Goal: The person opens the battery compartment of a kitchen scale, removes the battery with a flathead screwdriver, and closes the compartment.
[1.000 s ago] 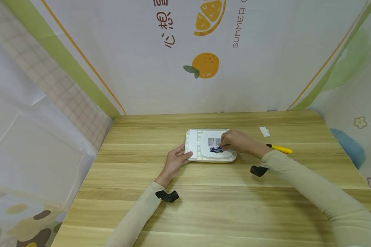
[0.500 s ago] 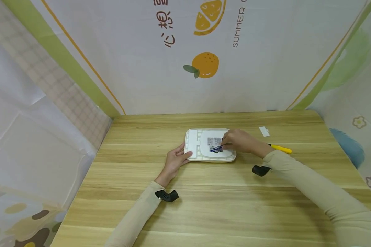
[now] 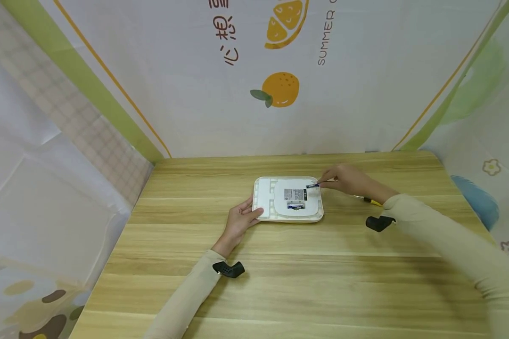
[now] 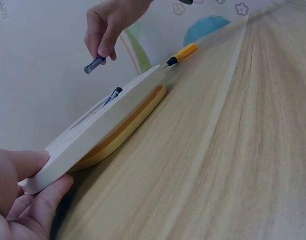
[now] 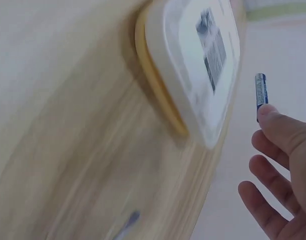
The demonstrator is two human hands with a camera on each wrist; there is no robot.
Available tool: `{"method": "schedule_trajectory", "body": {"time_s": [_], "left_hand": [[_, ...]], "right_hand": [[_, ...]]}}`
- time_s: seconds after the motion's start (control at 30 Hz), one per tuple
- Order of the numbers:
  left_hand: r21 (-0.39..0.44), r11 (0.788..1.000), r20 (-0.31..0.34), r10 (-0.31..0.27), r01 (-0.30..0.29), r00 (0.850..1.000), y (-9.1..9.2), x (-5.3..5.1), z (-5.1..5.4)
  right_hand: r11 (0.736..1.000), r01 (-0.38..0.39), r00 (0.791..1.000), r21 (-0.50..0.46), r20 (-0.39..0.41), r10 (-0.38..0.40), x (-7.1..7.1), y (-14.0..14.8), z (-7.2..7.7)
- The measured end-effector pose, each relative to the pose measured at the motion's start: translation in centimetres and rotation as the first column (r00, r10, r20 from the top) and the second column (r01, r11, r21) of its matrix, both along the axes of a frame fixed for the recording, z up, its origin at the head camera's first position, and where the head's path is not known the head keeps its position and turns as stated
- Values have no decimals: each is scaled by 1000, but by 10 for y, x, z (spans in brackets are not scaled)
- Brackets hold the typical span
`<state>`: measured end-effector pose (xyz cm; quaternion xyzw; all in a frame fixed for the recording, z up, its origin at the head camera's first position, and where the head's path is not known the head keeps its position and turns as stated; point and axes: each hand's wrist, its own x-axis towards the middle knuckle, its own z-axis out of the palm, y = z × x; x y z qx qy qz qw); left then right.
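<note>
A white rounded device [image 3: 264, 195] lies underside up on the table, its battery slot exposed with a blue battery [image 3: 296, 206] in it. My left hand [image 3: 239, 221] grips its left edge, thumb on top and fingers beneath, as the left wrist view [image 4: 28, 195] shows. Above the device's upper right corner, my right hand [image 3: 343, 179] pinches a second blue battery [image 3: 312, 186] between thumb and finger. In the right wrist view that battery [image 5: 261, 90] points away from the hand [image 5: 287, 175], clear of the device [image 5: 180, 65].
A yellow screwdriver [image 3: 375, 202] with a black collar lies to the right of the device, partly behind the right forearm. The wooden table [image 3: 280, 282] meets a printed cloth backdrop [image 3: 343, 113] at its far edge.
My right hand has lifted away from the battery slot, up and to the right, carrying one battery. The small white cover at the right is now out of sight behind the hand. My left hand stays put.
</note>
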<state>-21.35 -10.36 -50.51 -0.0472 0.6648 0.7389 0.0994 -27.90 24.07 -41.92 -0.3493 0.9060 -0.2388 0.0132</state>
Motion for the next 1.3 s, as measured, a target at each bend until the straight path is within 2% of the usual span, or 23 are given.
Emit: {"method": "schedule_trajectory", "body": {"time_s": [0.1, 0.2, 0.47, 0.7, 0.8, 0.97, 1.3], "left_hand": [[0, 1000, 0, -1, 1, 1000, 0, 1, 1], [1, 1000, 1, -3, 3, 1000, 0, 1, 2], [1, 1000, -2, -2, 2, 1000, 1, 2, 3], [-22, 1000, 3, -1, 1, 1000, 0, 2, 1], [-20, 1000, 6, 3, -2, 1000, 0, 1, 1], [-12, 1000, 10, 5, -5, 1000, 0, 1, 0], [-14, 1000, 15, 8, -8, 1000, 0, 0, 2]], "right_hand": [[997, 73, 996, -24, 60, -71, -5, 15, 2], [992, 127, 990, -25, 64, -125, -10, 28, 0], [990, 144, 990, 15, -12, -143, -19, 50, -20], [973, 220, 975, 68, 23, -222, -19, 56, -37], [973, 224, 974, 57, 21, -225, -19, 55, -42], [979, 188, 982, 75, -5, -188, -20, 54, -48], [978, 181, 983, 105, 12, -184, -19, 52, -50]]}}
